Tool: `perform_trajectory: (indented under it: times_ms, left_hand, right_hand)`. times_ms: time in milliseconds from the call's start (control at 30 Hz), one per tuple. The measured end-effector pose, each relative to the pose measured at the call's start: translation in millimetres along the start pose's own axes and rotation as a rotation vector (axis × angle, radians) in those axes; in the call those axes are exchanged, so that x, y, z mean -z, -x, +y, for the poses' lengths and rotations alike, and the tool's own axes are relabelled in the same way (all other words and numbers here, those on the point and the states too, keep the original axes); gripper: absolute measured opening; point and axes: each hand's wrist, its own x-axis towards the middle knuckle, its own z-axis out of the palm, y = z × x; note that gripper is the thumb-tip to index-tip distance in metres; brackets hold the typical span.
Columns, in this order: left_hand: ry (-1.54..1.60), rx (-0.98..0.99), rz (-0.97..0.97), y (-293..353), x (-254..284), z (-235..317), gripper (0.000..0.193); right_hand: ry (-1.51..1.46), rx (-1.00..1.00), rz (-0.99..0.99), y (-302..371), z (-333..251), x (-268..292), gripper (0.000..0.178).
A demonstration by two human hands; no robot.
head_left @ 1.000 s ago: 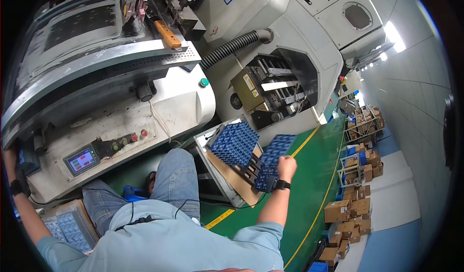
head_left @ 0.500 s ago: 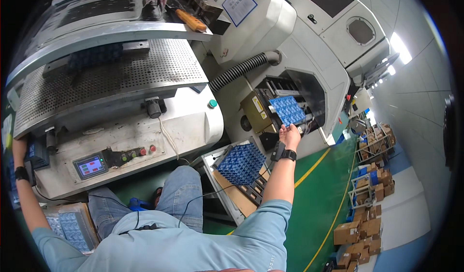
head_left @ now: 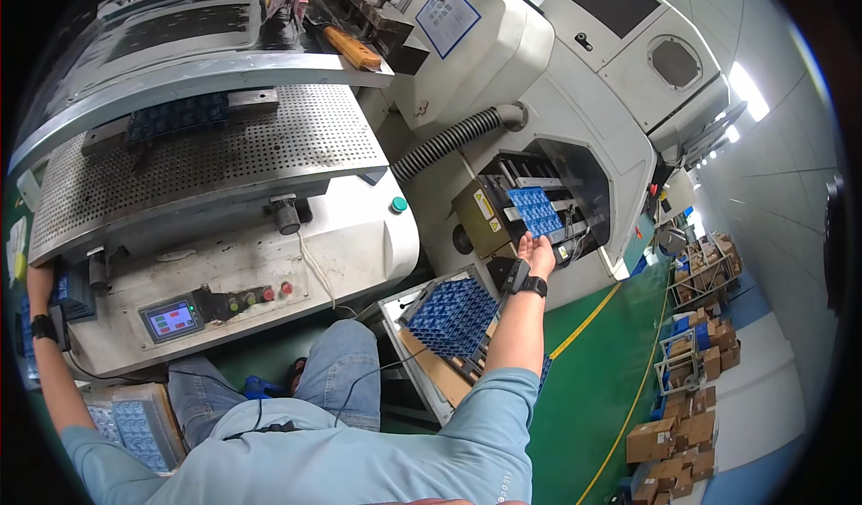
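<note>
My right hand (head_left: 537,254) is at the near edge of a blue patterned panel (head_left: 536,210), which lies on the rails inside the machine opening at right. Its fingers are stretched toward the panel and look apart, the tips at or close to the edge. Far to the left, my left hand (head_left: 39,276) reaches beneath the corner of the perforated metal table, beside a stack of blue panels (head_left: 74,295). The table edge and the dark picture rim hide its fingers, so what it holds cannot be seen. Each wrist wears a black band.
A stack of blue panels (head_left: 451,315) stands on a tray rack (head_left: 409,343) right of my knees. Another blue panel (head_left: 175,119) lies on the perforated table (head_left: 305,128). A touch screen (head_left: 171,319) sits on the machine front. Cardboard boxes (head_left: 651,440) line the far right.
The view has shifted slightly. My right hand's fingers look looser at the panel, which lies a little further in on the rails. My left hand stays by the left stack.
</note>
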Motion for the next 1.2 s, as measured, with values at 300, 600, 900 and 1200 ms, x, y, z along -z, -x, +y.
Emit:
perform_trajectory:
  times_ms: [300,600,900,1200]
  left_hand:
    - [0.000,0.023,-0.012,-3,-17,7,0.040]
    - [-0.292,0.035,0.093,27,-29,60,0.037]
    - [-0.068,0.352,0.078,42,13,173,0.035]
    - [-0.031,0.421,0.061,47,32,192,0.039]
  right_hand:
    - [-0.147,0.043,0.144,-8,-7,-1,0.029]
    - [0.013,0.049,-0.388,46,72,-35,0.010]
    - [0.847,0.940,-0.777,254,145,-265,0.014]
    - [1.020,1.237,-1.243,321,237,-377,0.027]
